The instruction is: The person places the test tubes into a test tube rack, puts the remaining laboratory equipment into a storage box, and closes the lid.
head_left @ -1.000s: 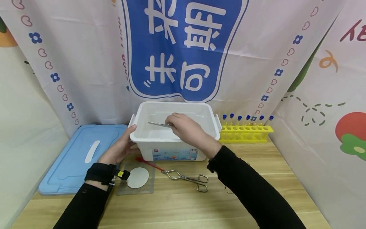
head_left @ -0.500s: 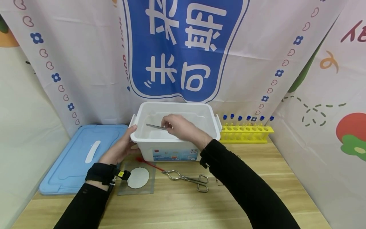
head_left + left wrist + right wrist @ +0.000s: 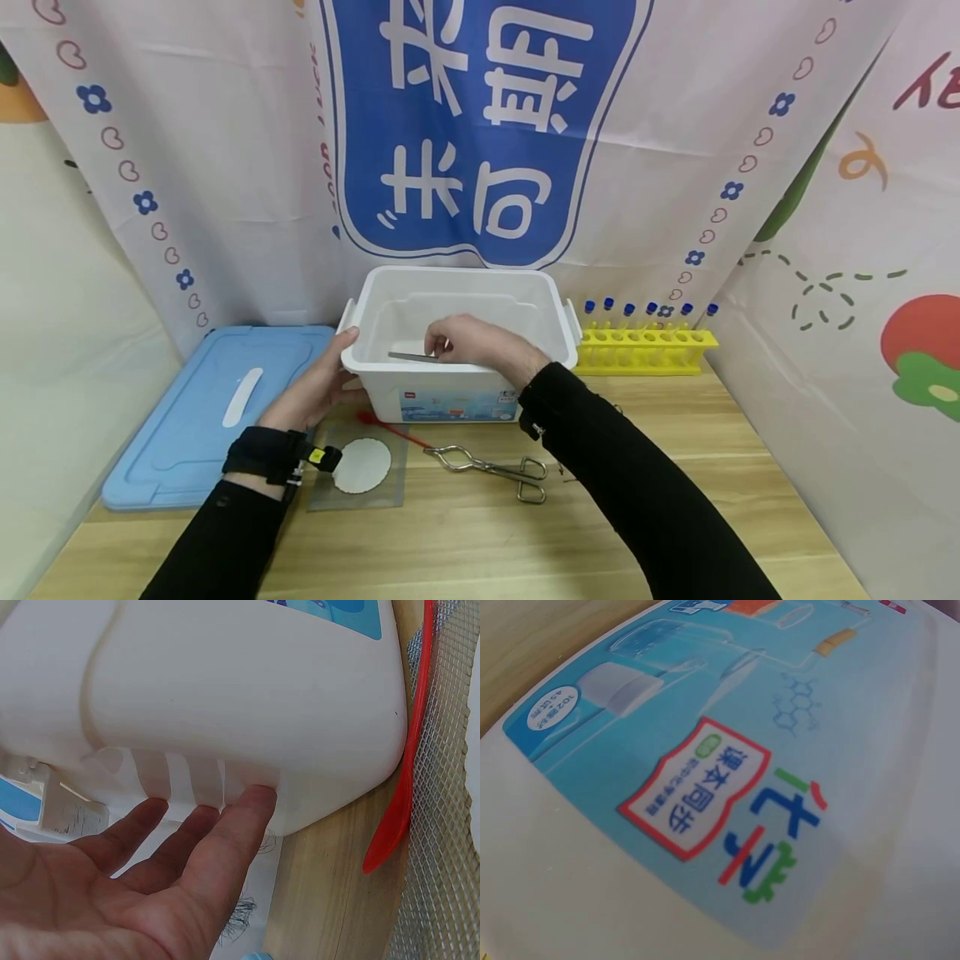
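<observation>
A white plastic box (image 3: pixel 450 379) with a blue label stands on the table against the curtain. My left hand (image 3: pixel 322 375) is at its left end, thumb on the rim. In the left wrist view its fingers (image 3: pixel 232 840) reach out fairly straight, tips touching the box's outer wall. Inside the box, below the rim, my right hand (image 3: pixel 480 343) pinches a slim grey metal tool (image 3: pixel 408 357), which points left. Its other end is hidden by the hand and its exact kind is unclear. The right wrist view shows only the label (image 3: pixel 690 787) on the box front.
A blue lid (image 3: pixel 195 442) lies at left. Before the box are a wire gauze (image 3: pixel 315 498) with a white round centre, a red spoon (image 3: pixel 390 832) and crucible tongs (image 3: pixel 480 463). A yellow rack (image 3: pixel 645 360) of blue-capped tubes stands right. Small thin items lie by the right sleeve.
My right hand has moved slightly left and lower into the box with the metal tool. The left hand stays on the box's left end.
</observation>
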`<state>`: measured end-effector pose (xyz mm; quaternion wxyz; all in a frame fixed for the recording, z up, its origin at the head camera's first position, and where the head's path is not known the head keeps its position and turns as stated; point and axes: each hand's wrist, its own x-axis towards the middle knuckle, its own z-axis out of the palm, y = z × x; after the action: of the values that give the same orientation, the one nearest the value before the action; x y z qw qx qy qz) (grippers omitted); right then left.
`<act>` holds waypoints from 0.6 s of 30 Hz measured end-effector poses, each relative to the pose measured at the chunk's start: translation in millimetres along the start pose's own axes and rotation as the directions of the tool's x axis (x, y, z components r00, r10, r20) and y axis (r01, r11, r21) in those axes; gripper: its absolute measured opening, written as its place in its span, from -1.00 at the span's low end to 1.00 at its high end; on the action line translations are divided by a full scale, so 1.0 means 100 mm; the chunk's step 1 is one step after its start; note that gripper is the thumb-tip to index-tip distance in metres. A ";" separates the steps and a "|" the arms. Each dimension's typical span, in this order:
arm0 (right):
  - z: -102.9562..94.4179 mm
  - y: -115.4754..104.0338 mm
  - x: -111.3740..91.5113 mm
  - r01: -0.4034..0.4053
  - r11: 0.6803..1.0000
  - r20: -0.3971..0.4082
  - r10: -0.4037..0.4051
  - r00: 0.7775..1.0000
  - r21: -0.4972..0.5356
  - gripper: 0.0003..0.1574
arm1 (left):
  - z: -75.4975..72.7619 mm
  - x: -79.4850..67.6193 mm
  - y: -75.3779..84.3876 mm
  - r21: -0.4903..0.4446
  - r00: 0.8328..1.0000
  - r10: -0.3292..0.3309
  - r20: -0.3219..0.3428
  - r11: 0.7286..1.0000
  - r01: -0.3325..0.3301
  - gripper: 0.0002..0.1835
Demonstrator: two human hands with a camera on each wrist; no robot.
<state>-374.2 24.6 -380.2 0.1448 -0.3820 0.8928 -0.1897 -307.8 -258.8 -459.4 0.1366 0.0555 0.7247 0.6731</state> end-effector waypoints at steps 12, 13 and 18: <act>-0.05 0.00 -0.11 -0.092 0.993 0.192 0.077 0.978 0.072 -0.85 | -0.02 -0.01 0.00 0.002 1.000 0.013 0.026 1.000 -0.013 0.04; -0.05 0.00 -0.12 -0.101 0.991 0.205 0.081 0.975 0.086 -0.83 | -0.02 -0.01 0.00 0.003 1.000 0.015 0.027 1.000 -0.015 0.04; -0.04 0.00 -0.17 -0.187 0.972 0.254 0.146 0.956 0.145 -0.78 | -0.02 0.00 -0.01 0.006 0.999 0.024 0.038 1.000 -0.024 0.03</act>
<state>-364.6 38.3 -375.1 0.2994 -0.3119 0.8785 -0.2032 -308.0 -261.1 -460.0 0.1419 0.0773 0.7235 0.6711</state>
